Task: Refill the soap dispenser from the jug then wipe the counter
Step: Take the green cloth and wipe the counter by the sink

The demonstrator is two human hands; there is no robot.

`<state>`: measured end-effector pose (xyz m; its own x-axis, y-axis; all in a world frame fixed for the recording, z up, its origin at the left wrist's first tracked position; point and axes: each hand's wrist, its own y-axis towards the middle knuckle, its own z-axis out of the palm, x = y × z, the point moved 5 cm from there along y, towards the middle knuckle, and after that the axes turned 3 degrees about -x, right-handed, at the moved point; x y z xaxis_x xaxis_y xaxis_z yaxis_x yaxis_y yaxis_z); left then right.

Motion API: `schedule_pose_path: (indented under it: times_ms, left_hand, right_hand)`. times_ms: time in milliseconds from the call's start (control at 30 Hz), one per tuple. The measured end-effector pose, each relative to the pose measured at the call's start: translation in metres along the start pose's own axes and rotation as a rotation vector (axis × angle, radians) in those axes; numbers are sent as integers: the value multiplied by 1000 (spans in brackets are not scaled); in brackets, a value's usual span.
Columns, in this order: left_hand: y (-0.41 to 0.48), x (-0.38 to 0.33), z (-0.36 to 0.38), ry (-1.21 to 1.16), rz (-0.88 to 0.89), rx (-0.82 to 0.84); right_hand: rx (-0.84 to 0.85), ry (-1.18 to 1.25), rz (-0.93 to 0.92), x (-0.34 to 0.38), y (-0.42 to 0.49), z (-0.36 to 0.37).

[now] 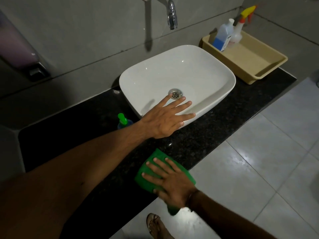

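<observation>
Head view shows the right hand [170, 183] lying flat, palm down, on a folded green cleaning cloth [156, 167] at the near edge of the black speckled stone counter [224, 121]; its fingers [155, 167] are spread and pressed onto the cloth, which shows beyond the fingertips and also under the heel of the hand, where a corner hangs past the counter's edge. The left hand [164, 120] reaches across with fingers [179, 105] splayed open, gripping nothing, the palm over the near rim of the white rounded ceramic basin [198, 73] and the fingertips stretching inward towards the metal drain [175, 94]; whether the palm rests on the rim cannot be told. Just beside the left wrist, on the side away from the fingers, stands a blue soap dispenser bottle with a green pump top [123, 120], on the counter against the basin's outer wall and partly hidden by the hand. Well beyond the fingertips of both hands, past the basin, a beige plastic tray [259, 66] holds a translucent jug of blue liquid [221, 37] and a clear spray bottle with a yellow trigger [239, 31]. A chrome tap [172, 16] juts from the grey wall above the basin.
</observation>
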<state>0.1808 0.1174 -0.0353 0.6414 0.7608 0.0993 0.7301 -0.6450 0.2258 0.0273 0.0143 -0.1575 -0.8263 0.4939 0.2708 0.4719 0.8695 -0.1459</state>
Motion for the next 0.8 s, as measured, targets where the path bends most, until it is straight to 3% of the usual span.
schedule_pose_path:
  times_ms: [167,267,367,467,600,700,800]
  left_hand:
    - [-1,2,1,-36,-17,29]
    - [-2,1,3,-66,-28,75]
    - [-6,1,3,-151,-73,121]
    - [-3,-2,4,-229,-116,153]
    - [17,-9,12,-276,-155,198]
    - [46,-17,19,-295,-175,196]
    - [82,-26,27,-271,-182,209]
  right_hand:
    - [-35,69,194,3,60,-17]
    - [-7,61,59,55,77,0]
    - [-77,30,-62,65,31,16]
    - [-70,-7,-8,-11,-21,5]
    - [-65,7,297,-126,-13,-42]
    - [-70,62,385,-135,6,-50]
    - [-64,37,299,-136,-19,-37]
